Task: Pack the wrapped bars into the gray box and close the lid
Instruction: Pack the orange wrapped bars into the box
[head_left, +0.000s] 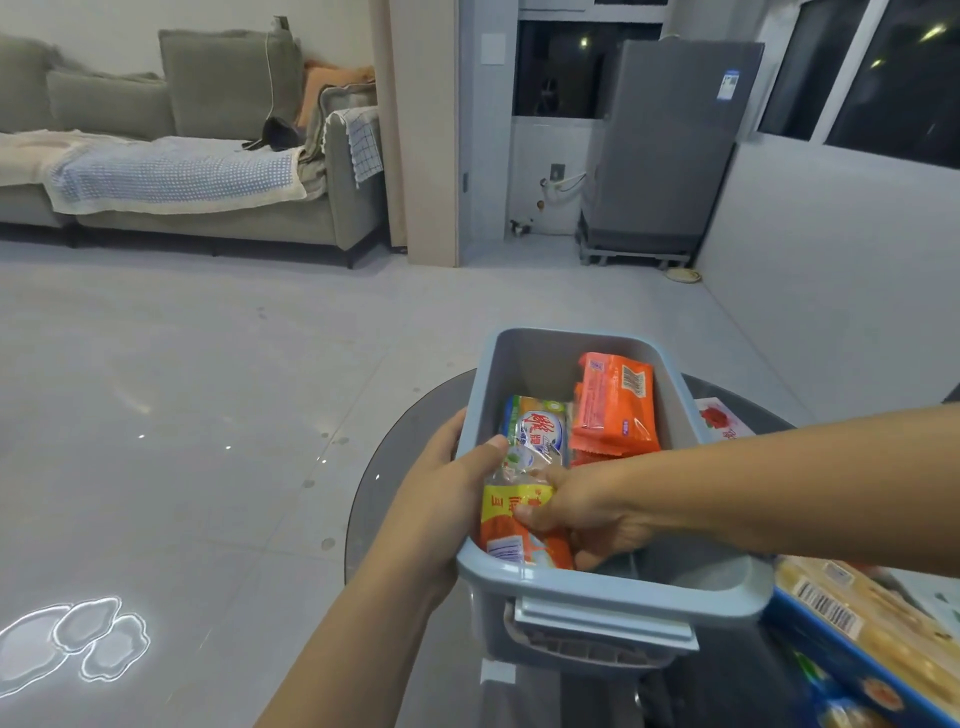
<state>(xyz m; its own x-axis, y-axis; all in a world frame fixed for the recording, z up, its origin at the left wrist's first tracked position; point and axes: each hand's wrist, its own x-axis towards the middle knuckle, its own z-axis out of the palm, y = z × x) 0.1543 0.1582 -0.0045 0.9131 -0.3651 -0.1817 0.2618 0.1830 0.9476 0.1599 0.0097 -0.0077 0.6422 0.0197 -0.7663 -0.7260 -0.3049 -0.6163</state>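
The gray box (613, 584) stands open on a round dark glass table, with no lid on it. Inside, orange wrapped bars (615, 402) are stacked at the far right and a green-and-white wrapped bar (535, 428) lies at the left. My left hand (441, 499) grips the box's left wall, thumb over the rim. Reaching in from the right, my right hand (582, 512) is closed on a yellow-and-orange wrapped bar (511, 525) at the box's near left.
The round glass table (379, 478) carries the box. A blue carton with a barcode (857, 639) lies at the near right, and a white card with a red flower (719, 418) lies behind the box. A sofa, a pillar and a gray fridge stand far across the floor.
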